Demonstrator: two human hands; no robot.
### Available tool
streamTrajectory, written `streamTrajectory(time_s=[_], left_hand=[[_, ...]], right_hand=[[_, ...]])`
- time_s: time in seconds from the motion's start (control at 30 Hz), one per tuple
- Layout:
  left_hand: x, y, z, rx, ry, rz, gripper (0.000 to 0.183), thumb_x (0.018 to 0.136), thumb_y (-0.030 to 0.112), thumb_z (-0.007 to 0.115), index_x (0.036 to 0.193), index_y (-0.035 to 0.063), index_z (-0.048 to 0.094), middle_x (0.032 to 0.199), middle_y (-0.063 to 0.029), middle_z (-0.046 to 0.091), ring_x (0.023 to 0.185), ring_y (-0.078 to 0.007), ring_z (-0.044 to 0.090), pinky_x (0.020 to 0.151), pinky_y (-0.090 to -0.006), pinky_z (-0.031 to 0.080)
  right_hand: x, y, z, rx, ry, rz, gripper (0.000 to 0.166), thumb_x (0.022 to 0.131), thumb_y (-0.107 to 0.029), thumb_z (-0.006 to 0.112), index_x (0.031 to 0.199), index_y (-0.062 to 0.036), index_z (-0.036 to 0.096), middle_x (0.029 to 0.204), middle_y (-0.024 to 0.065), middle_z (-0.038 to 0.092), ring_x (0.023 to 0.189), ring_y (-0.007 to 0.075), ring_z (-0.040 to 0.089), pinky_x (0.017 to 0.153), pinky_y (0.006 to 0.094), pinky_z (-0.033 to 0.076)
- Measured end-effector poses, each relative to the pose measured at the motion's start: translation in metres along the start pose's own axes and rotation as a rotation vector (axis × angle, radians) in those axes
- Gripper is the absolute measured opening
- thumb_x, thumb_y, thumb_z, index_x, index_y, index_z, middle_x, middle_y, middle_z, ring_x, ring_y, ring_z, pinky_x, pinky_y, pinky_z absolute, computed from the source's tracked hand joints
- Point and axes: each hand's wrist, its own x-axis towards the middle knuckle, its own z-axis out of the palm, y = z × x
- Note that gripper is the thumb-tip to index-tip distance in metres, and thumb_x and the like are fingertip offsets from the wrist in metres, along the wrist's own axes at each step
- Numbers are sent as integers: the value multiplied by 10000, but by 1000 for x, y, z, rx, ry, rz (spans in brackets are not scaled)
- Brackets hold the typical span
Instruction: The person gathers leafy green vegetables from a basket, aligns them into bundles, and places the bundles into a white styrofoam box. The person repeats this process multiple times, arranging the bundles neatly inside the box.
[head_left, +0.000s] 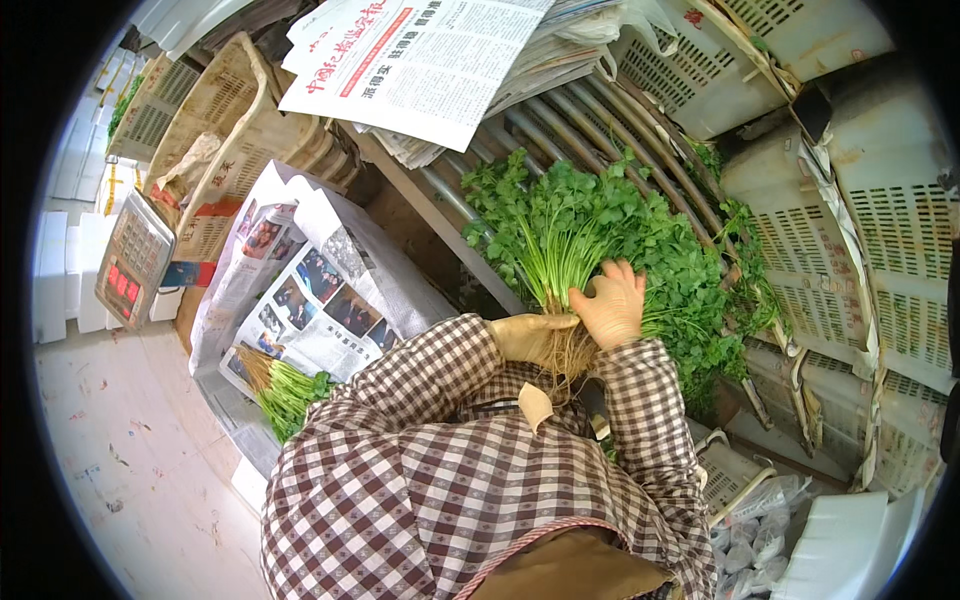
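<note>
My left hand (531, 337), yellowish and perhaps gloved, holds a bunch of leafy green herbs (559, 251), which look like coriander, from below at the root end. Brown stringy roots (566, 352) hang down past its fingers. With its thumb against the base of the stems, my right hand (613, 306) has its other fingers spread over the leaves; whether it grips any stems I cannot tell. A larger heap of the same greens (682, 300) lies to the right, on a rack of metal bars (559, 120). Another rooted bunch (289, 394) rests on newspaper at my left.
Newspaper (330, 315) lines a box on the left, near a lit digital scale (135, 259) and plastic crates (217, 165). A newspaper stack (427, 67) lies across the rack's far end. Upright crates (810, 247) line the right; bagged items (757, 536) sit lower right.
</note>
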Motion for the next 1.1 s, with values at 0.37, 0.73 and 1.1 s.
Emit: streamTrajectory(time_s=[0.37, 0.73, 1.1], left_hand=[[35, -15, -1, 735, 501, 117, 271, 993, 155, 515, 1226, 54, 610, 1169, -82, 666, 1036, -171, 622, 916, -274, 506], [31, -20, -1, 602, 392, 202, 269, 946, 108, 573, 1209, 62, 608, 1189, -55, 650, 1047, -167, 607, 909, -292, 495], [23, -15, -47, -38, -389, 153, 523, 1021, 368, 488, 1437, 67, 386, 1386, -112, 498, 1225, -233, 531, 1058, -437, 453]], right_hand=[[-24, -50, -26, -209, 73, -270, 345, 779, -379, 718, 908, -59, 712, 1155, 104, 587, 1197, 269, 467, 1142, 499, 239], [-24, -31, 6, -205, 104, -256, 202, 779, -239, 716, 883, -65, 724, 1231, 88, 573, 1186, 239, 486, 1130, 463, 265], [-54, -10, 0, 107, 229, -231, 165, 715, -163, 729, 747, -7, 688, 1254, 137, 588, 1214, 326, 497, 1053, 485, 368]])
